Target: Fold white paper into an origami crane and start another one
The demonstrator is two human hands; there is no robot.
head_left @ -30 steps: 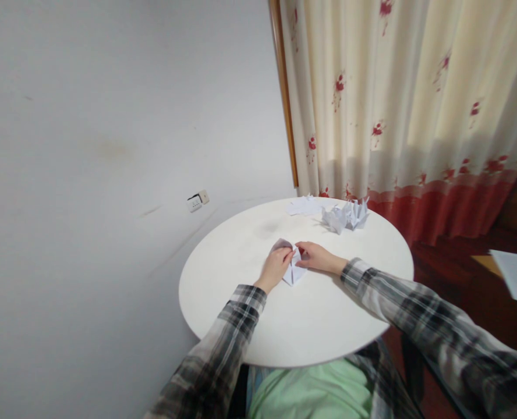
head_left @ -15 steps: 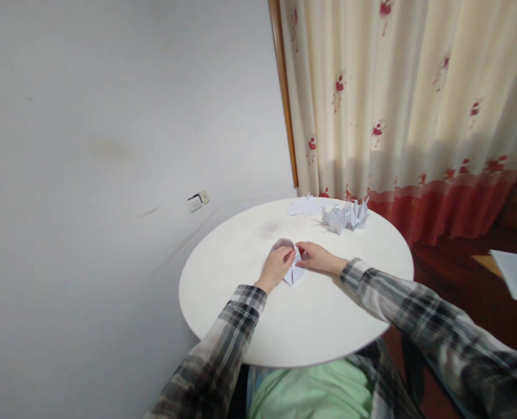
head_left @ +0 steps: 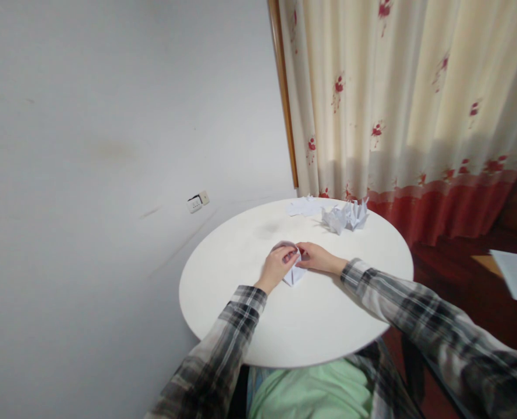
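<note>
A folded piece of white paper [head_left: 294, 276] lies on the round white table [head_left: 223, 302], with creases and a pointed corner toward me. My left hand [head_left: 277, 266] covers its left side, fingers bent onto the upper part. From the right, my right hand [head_left: 318, 258] pinches the paper's upper right edge between thumb and fingers. The two hands' fingertips nearly meet over the paper. Part of a raised flap shows behind my left fingers; the rest is hidden under the hands.
Several folded paper cranes [head_left: 344, 217] stand together at the table's far right. Left of them lie flat white paper pieces [head_left: 304, 206]. A wall with a socket [head_left: 194, 203] rises on the left, and a floral curtain [head_left: 372, 105] hangs behind the table.
My left fingers have shifted slightly over the top of the paper, and the raised flap behind them sits a little lower. My right hand has barely moved.
</note>
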